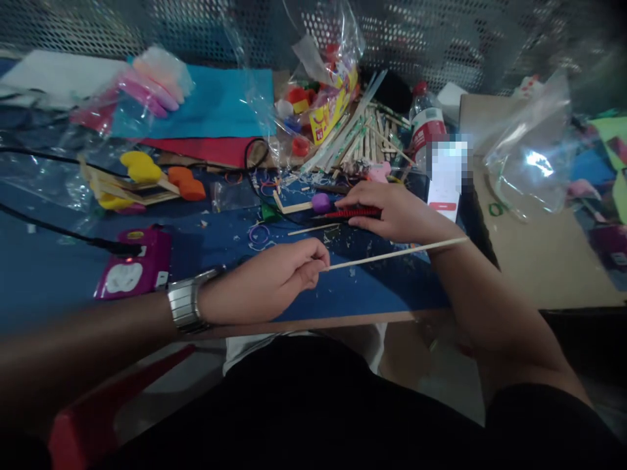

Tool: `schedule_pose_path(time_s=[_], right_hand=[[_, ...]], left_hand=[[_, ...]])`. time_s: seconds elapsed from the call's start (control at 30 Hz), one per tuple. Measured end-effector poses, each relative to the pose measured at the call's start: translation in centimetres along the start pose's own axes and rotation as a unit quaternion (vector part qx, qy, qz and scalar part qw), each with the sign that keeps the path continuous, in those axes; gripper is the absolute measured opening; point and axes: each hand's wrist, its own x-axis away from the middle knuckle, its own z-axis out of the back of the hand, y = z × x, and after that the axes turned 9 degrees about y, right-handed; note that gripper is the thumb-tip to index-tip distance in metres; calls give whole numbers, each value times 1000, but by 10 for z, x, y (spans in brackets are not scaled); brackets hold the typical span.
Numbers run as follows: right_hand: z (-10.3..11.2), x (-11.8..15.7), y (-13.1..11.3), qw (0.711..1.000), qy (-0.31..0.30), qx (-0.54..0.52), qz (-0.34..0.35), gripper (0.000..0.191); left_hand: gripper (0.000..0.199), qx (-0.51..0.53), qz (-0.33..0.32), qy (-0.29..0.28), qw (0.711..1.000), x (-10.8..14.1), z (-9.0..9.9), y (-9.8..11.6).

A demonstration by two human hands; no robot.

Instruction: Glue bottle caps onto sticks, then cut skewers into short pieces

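Observation:
My left hand (298,267), with a metal watch (185,304) on its wrist, pinches one end of a thin wooden stick (392,256). The stick slants up to the right, its far end in front of my right forearm. My right hand (379,207) lies low over the blue tabletop, thumb and fingers closed about a red, ribbed-handled tool (350,213); its working end cannot be made out. Just left of the tool is a purple lump (321,203) by bent pale wooden sticks (296,208). A shorter stick (313,230) lies between my hands.
A purple power strip (134,261) with a black cable stands at left. Behind it is a stick frame with yellow (140,166) and orange (186,183) lumps. Farther back are piled sticks (377,134), a bottle (427,124) and plastic bags. A phone (447,183) and cardboard (514,248) are at right.

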Motion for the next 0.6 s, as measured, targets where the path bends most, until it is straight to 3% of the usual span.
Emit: schedule_pose_path(time_s=[0.07, 0.13, 0.23, 0.3, 0.43, 0.6], right_hand=[[-4, 4, -2, 998, 58, 2, 15, 37], [-4, 6, -10, 994, 98, -30, 41, 40], [-6, 9, -28, 980, 96, -164, 53, 53], [-9, 11, -41, 959, 114, -260, 8, 38], [-19, 18, -58, 926, 147, -338, -85, 21], [-23, 18, -65, 922, 159, -340, -98, 17]], left_hand=[[35, 97, 13, 39, 994, 1, -4, -8], [36, 130, 19, 77, 988, 3, -7, -16], [31, 80, -3, 128, 989, 8, -7, -23], [27, 33, -21, 154, 987, 10, -4, -24], [26, 16, -57, 168, 984, 10, -3, -23], [24, 47, -107, 153, 981, 10, -4, -21]])
